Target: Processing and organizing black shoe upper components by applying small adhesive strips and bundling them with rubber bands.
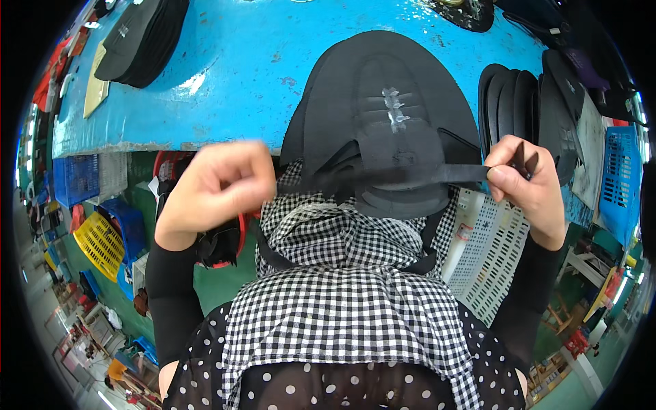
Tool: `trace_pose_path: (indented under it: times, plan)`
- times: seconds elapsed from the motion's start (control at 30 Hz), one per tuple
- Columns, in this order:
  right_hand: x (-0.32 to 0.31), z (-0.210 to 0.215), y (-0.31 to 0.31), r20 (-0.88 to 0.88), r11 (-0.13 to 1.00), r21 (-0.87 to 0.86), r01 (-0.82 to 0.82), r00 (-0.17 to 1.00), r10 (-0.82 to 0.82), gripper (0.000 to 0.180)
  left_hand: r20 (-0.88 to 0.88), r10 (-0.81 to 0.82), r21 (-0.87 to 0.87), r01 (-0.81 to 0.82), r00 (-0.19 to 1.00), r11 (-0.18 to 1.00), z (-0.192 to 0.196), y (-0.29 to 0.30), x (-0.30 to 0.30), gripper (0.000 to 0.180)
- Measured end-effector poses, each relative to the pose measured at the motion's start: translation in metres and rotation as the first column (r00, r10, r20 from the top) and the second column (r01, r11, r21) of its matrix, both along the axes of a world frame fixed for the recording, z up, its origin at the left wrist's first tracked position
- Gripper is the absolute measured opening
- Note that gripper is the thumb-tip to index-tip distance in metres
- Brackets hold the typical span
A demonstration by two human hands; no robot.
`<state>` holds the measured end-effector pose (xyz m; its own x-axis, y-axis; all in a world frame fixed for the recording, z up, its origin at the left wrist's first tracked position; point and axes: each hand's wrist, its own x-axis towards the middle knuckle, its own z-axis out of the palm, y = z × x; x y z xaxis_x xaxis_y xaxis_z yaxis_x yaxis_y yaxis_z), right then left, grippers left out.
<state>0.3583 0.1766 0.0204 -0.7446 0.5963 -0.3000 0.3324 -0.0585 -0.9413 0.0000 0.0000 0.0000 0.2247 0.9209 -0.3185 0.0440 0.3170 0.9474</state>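
Observation:
A pile of black, round-topped padded pieces lies in front of me, overhanging the near edge of the table, with a silver print on the upper one. A flat black strap runs across its lower part. My right hand pinches one end of the strap between thumb and fingers, with a dark tail of it sticking up. On the other side my left hand is raised, fingers curled and smeared by motion, and the blurred strap reaches to its thumb. More black straps lie looped on the pile.
On the blue table a stack of black sole-shaped pieces lies at the far left. Several black padded pieces stand at the right. A white perforated basket sits beside my lap, and a red-rimmed basket is below my left hand.

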Motion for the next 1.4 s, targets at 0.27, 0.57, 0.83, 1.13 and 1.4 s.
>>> trace_pose_path:
  times: [0.27,0.57,0.83,1.13,1.4]
  plan:
    - [-0.051,-0.006,-0.020,-0.135,0.312,0.948,-0.070,0.795,0.591,0.030,0.075,-0.287,0.242,0.261,0.955,0.934,-0.008,0.023,0.046,0.048]
    - [-0.059,-0.015,-0.026,-0.338,0.610,0.792,0.033,0.856,0.392,0.018,0.195,-0.171,0.113,0.151,0.966,0.982,0.016,0.039,0.060,0.013]
    - [-0.057,-0.006,-0.035,-0.272,0.971,-0.227,-0.081,0.962,0.016,0.026,0.177,-0.131,0.098,0.115,0.976,0.989,0.014,0.040,0.061,0.016]
    - [-0.049,-0.014,-0.029,-0.156,0.995,-0.036,-0.091,0.984,0.085,0.010,-0.048,-0.018,0.114,0.023,0.999,0.993,0.026,0.036,0.041,0.009]
    - [-0.028,-0.040,0.001,-0.205,0.959,0.179,0.219,0.962,-0.182,0.038,-0.665,-0.060,0.286,0.328,0.745,0.900,0.107,0.088,-0.061,0.009]
